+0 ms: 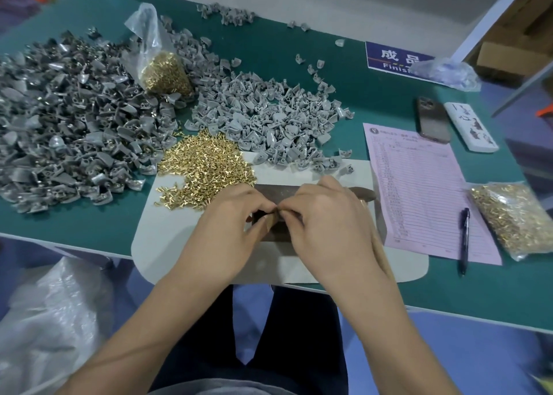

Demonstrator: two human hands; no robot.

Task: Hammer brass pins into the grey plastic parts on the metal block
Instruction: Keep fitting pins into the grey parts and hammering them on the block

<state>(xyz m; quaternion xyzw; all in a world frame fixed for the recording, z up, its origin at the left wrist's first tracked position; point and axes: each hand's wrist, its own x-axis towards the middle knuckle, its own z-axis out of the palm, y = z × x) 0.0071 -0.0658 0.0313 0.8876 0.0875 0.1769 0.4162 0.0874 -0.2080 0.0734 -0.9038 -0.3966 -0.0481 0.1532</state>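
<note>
Both hands [239, 212] [317, 212] pinch together directly over metal block [278, 192].

Loose brass pins [206, 167] are lying in a heap on the bench, touching the far left corner of the dark metal block [279, 191], which is sitting flat and mostly hidden. Grey plastic parts [269, 116] are spreading in a wide pile beyond the block, with a darker grey pile [65, 125] lying further left.

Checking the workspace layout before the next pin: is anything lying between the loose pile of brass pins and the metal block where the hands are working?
Nothing visible does. The loose brass pins reach the far left corner of the metal block, and only bare grey mat lies alongside. The left hand and right hand already meet over the block.
</note>
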